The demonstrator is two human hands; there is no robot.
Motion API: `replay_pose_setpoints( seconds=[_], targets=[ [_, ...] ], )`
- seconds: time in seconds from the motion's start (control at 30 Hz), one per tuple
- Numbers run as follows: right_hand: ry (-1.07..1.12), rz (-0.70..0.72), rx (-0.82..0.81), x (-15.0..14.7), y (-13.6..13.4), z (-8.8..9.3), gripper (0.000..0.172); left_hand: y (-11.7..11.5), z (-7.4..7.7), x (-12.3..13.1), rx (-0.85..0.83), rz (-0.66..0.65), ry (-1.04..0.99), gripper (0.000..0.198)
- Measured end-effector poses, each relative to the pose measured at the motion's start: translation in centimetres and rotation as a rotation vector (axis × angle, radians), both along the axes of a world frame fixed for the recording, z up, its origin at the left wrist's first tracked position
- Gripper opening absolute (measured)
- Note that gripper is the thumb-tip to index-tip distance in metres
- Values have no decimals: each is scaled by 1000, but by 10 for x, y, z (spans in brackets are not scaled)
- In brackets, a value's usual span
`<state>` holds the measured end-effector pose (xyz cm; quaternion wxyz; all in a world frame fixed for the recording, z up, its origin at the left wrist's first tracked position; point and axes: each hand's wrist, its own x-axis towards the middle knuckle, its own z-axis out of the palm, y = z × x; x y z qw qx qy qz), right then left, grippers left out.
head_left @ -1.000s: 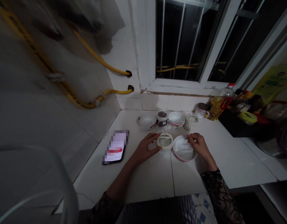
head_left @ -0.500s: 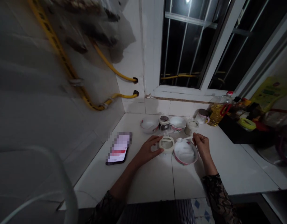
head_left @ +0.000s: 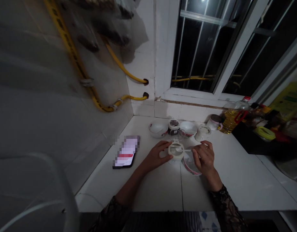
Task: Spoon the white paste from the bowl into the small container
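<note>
My left hand [head_left: 160, 155] grips the side of a small seasoning jar [head_left: 176, 157] with a white rim, its clear lid flipped up toward the back. In my right hand [head_left: 204, 157] is the handle of a small white spoon [head_left: 186, 150], pinched between thumb and fingers. The spoon's head is over the jar's mouth; whether it touches the contents I cannot tell. Below my right hand stands a bowl [head_left: 192, 170] with a pink-patterned rim, partly hidden by that hand. White stuff shows inside it.
Behind the jar are two white bowls [head_left: 158, 129], a dark-filled jar [head_left: 174, 126], another white jar [head_left: 203, 132] and a mug [head_left: 214, 122]. A phone [head_left: 126, 152] lies at left. An oil bottle [head_left: 232, 119] and a black box [head_left: 250, 138] of condiments stand at right.
My right hand has moved left with the spoon, from above the bowl to the jar's mouth. My left hand still holds the jar. The camera view has shifted slightly.
</note>
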<state>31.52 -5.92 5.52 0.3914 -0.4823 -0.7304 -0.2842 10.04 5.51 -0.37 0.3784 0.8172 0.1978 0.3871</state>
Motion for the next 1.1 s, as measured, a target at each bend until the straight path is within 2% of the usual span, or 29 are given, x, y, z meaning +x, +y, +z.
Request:
replay_pose_setpoints(
  seconds=[0.13,0.2,0.3,0.37,0.7,0.83,0.93,1.0,1.1],
  targets=[
    [25,79,-123,-3,7,-1,25,0,-1,0,-17,13,16,52],
    [-7,54,-167,-5,12,-3,27,-1,-1,0,-24,20,17,53],
    [-37,-46,-136,-5,16,-3,30,-1,0,-1,-28,12,24,52],
    [-26,-63,-104,-3,16,-3,29,-1,1,-1,-23,8,34,52],
    [117,31,-124,1,13,-2,26,0,1,-2,-7,30,52,53],
    [300,-5,-160,19,8,2,34,0,-1,-2,7,28,49,53],
    [383,-87,-201,43,1,7,38,0,-1,-2,11,27,47,52],
    [336,-147,-236,58,-2,9,40,0,0,-2,9,22,47,52],
    [120,-237,-295,68,-2,8,42,0,0,-2,7,9,45,52]
  ],
)
